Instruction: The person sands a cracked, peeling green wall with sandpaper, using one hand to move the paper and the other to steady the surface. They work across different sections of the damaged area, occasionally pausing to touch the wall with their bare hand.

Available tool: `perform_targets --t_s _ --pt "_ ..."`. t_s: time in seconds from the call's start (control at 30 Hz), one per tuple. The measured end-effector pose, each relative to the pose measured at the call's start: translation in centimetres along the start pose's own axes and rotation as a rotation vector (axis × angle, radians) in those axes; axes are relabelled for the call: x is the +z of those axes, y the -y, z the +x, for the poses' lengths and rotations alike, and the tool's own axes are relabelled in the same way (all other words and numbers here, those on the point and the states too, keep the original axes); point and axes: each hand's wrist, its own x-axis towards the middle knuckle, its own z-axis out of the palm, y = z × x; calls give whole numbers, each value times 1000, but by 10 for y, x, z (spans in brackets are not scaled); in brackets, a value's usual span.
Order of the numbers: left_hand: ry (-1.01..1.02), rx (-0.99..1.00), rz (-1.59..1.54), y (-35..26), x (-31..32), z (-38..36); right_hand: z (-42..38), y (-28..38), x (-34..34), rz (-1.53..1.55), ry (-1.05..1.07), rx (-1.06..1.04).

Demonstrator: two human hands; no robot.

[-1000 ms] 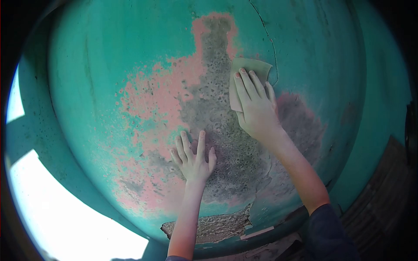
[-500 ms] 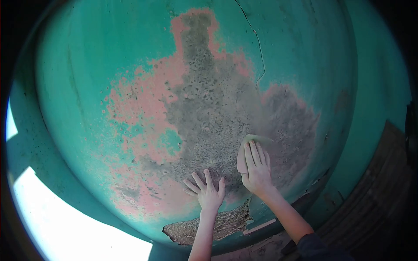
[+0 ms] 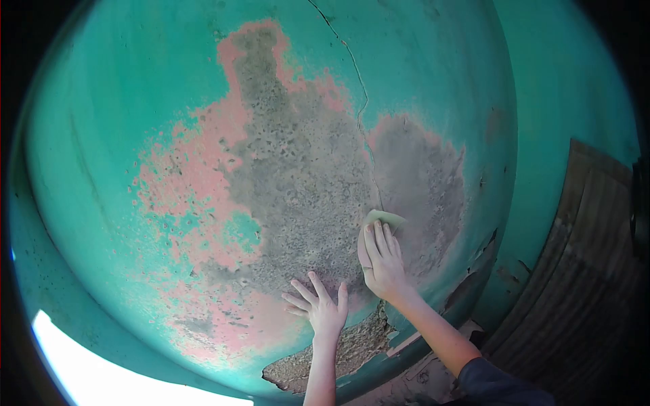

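Observation:
A curved green wall [image 3: 162, 54] fills most of the view, with a worn patch of grey [image 3: 305, 176] edged in pink [image 3: 196, 176]. My right hand [image 3: 386, 267] presses a thin pale sheet [image 3: 365, 247] flat against the lower part of the grey, its fingers lying over the sheet. To its left, my left hand [image 3: 323, 308] rests bare on the wall with its fingers spread, just above a broken rough area [image 3: 359, 345].
A thin crack [image 3: 355, 68] runs down the wall from the top to the sheet. Corrugated brown panels [image 3: 569, 271] stand at the lower right. Bright light [image 3: 88, 365] shows at the lower left. Peeling paint [image 3: 470, 274] hangs near the right edge.
The view has shifted, so the wall patch sits further left. The right hand and sheet are slightly lower on the wall, and the crack shows further down. Left hand stays spread on the wall.

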Motion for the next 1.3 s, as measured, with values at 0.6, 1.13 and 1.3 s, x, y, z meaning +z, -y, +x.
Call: perform_targets --t_s 0.6,1.13,1.3 --pt "-31 17 146 18 36 5 28 -36 -15 94 -58 114" --pt "-236 375 -73 -55 -14 14 126 -45 -69 -111 -112 -67" --pt "-119 316 53 -113 -32 46 120 -58 -68 -95 -128 -111"
